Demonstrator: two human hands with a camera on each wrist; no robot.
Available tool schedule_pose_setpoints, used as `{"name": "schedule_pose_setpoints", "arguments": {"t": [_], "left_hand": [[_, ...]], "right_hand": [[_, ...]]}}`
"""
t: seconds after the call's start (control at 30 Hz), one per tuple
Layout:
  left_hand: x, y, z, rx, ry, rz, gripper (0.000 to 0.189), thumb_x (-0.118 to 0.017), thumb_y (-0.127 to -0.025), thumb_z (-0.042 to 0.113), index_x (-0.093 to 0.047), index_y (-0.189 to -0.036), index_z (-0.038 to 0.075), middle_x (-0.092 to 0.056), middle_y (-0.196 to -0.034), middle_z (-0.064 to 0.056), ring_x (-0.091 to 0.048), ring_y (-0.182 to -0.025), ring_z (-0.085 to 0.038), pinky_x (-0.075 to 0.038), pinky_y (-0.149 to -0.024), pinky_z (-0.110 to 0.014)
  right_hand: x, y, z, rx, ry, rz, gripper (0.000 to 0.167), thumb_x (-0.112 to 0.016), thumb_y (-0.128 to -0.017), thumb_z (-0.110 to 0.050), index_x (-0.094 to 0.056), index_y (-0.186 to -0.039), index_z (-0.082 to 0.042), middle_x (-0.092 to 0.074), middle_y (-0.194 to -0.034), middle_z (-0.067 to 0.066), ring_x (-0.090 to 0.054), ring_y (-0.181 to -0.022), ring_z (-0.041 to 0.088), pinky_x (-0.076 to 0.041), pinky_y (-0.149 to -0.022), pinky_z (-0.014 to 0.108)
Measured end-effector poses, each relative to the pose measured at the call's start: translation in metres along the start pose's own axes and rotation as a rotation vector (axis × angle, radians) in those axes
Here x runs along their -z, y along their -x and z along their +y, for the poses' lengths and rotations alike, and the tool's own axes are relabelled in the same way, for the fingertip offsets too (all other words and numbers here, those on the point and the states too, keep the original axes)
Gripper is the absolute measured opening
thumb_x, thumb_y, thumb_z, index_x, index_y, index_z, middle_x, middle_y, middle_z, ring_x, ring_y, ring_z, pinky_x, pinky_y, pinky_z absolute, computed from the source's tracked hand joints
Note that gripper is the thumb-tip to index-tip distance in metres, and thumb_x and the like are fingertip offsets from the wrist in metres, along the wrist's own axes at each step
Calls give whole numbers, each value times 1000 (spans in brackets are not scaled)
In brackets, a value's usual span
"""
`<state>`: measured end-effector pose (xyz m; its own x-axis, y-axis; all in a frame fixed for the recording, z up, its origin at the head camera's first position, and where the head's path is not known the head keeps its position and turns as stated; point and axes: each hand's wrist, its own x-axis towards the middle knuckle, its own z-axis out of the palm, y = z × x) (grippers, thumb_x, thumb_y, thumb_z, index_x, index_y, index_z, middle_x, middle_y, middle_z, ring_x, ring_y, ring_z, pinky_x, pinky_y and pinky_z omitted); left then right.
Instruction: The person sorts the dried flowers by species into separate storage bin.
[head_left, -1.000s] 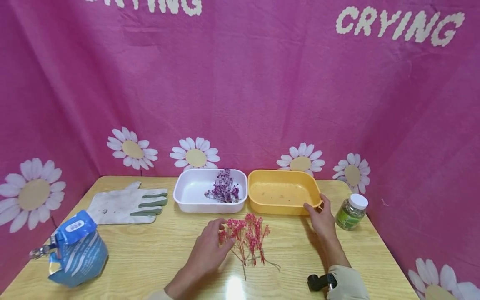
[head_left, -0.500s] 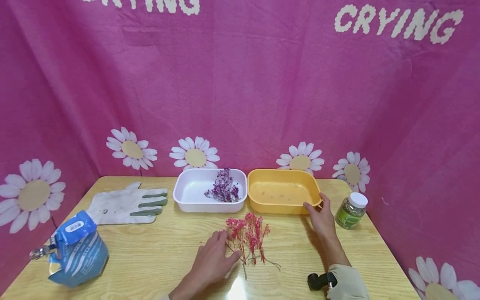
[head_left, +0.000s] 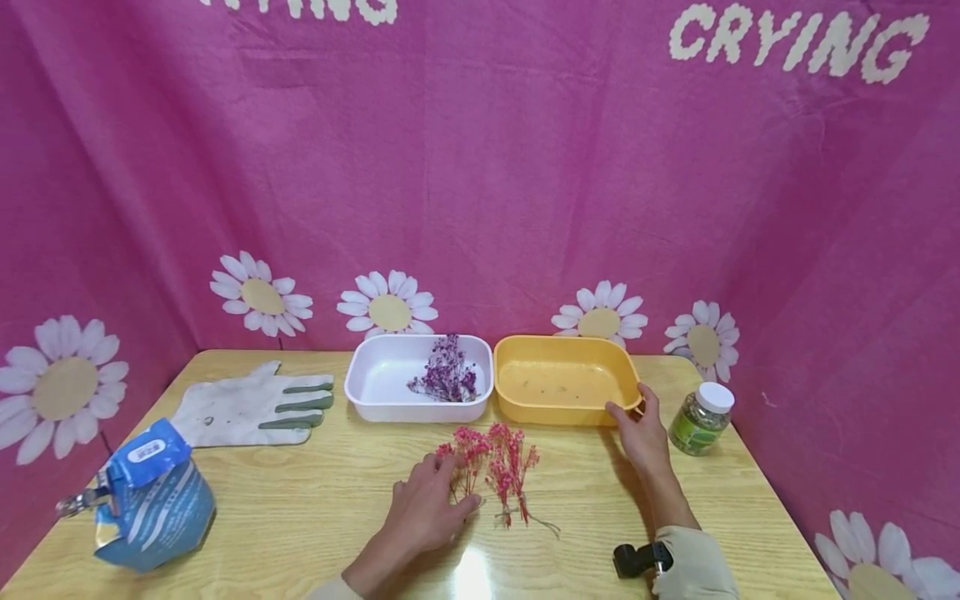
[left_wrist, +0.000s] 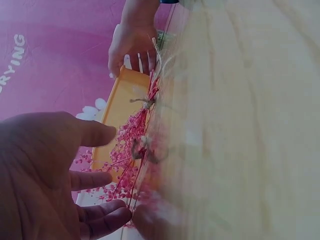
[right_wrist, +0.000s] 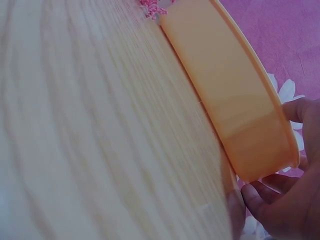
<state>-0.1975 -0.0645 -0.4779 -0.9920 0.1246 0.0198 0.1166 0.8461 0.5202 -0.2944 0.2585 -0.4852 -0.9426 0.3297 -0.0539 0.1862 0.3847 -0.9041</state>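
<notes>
Dried pink flowers in small tied bunches lie on the table. My left hand is at the leftmost bunch, its fingertips at the flowers and stems. In the left wrist view the thumb stands apart from the fingers, and twine ties show on the stems. My right hand grips the near right corner of a yellow plastic tub, thumb at the rim and fingers round the end. A few specks lie inside the tub.
Left of the tub, a white tub holds purple dried flowers. A lidded jar stands at the right. On the left lie a work glove and a clipped blue bag. A pink curtain hangs behind the table.
My left hand has shifted slightly down, and the leftmost pink bunch has moved left, apart from the others. My right hand stays on the yellow tub.
</notes>
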Motion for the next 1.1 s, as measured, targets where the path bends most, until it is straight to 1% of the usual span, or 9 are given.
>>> {"name": "schedule_pose_setpoints", "arguments": {"t": [0.07,0.17,0.3,0.4,0.53,0.73,0.9,0.97,1.1], "left_hand": [[-1,-1,-1,-10,-13,11,54,-69,-81,42,-57,-128,17,-54,-108,-6,-53,-96,-20,-40,-76,-42],[-1,-2,-2,-27,-52,23,41,-71,-79,38,-62,-114,18,-54,-101,-4,-52,-90,-19,-40,-73,-41],[1,-2,-4,-27,-86,20,22,-71,-79,34,-62,-96,23,-55,-88,2,-53,-81,-17,-39,-70,-39],[2,-2,-6,-28,-89,30,16,-71,-78,34,-63,-89,25,-53,-78,7,-50,-72,-12,-35,-65,-35],[1,-3,-7,-36,-93,44,14,-72,-76,35,-62,-83,27,-52,-74,9,-48,-68,-10,-32,-63,-32],[0,-5,-9,-39,-107,43,8,-71,-74,29,-63,-75,28,-52,-73,9,-46,-67,-9,-32,-62,-32],[1,-5,-11,-35,-73,48,1,-70,-75,27,-69,-75,26,-53,-73,10,-46,-66,-8,-37,-64,-34],[3,-6,-12,-36,-53,63,2,-70,-77,26,-70,-75,27,-55,-73,10,-48,-67,-8,-40,-65,-35],[8,-9,-14,-43,12,118,6,-71,-78,26,-72,-73,28,-67,-76,10,-60,-72,-12,-46,-65,-36]], "right_hand": [[-1,0,0,-2,-1,4,80,-58,-95,-36,-9,-156,-20,-34,-154,20,-37,-140,36,-25,-119,48],[-2,-1,0,-2,-3,5,80,-58,-95,-35,-10,-156,-20,-33,-154,21,-37,-140,37,-25,-119,47],[-2,-1,0,-5,-2,0,80,-58,-95,-37,-9,-156,-20,-32,-155,21,-37,-140,37,-26,-118,47],[-1,0,0,-7,2,-5,81,-57,-94,-41,-8,-156,-21,-32,-155,21,-36,-141,36,-26,-119,47],[0,1,-1,-11,7,-7,82,-57,-94,-44,-8,-156,-22,-32,-155,20,-36,-141,36,-25,-119,48],[0,1,-2,-22,5,-8,81,-57,-94,-42,-8,-156,-22,-30,-156,20,-35,-141,37,-24,-119,49],[0,1,-1,-14,2,-13,80,-57,-95,-39,-8,-156,-21,-31,-156,21,-35,-141,37,-25,-118,48],[0,0,-1,-14,1,-13,81,-57,-95,-40,-8,-156,-21,-31,-156,20,-35,-141,36,-26,-118,48],[0,-1,0,-17,-1,-9,80,-57,-94,-40,-9,-156,-22,-31,-156,20,-35,-141,36,-26,-119,48]]}}
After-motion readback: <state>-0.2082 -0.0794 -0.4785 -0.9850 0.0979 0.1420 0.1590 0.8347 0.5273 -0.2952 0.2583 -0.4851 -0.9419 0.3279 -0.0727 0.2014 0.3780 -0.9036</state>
